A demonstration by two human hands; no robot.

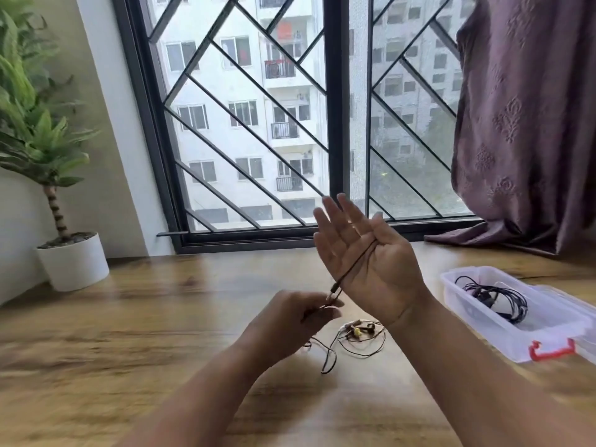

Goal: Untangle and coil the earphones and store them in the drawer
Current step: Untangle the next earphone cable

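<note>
Your left hand (303,314) has its fingers pinched on the cord (351,269), which runs taut up across your right hand (364,253), raised palm-up with fingers spread. The rest of the earphones (358,337) lies tangled on the worktop (161,317) just below your hands, with a clear box (458,304) of black cable (496,298) to the right.

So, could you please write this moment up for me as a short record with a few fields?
left hand: left hand pinches the thin dark earphone cable near its plug
right hand: right hand raised, palm open, fingers spread, cable lying across the palm
rest of cable: loose tangle with earbuds on the wooden table
container: clear plastic box with red latch, open, holding another black cable bundle
background: potted green plant in white pot, barred window, purple curtain
</note>
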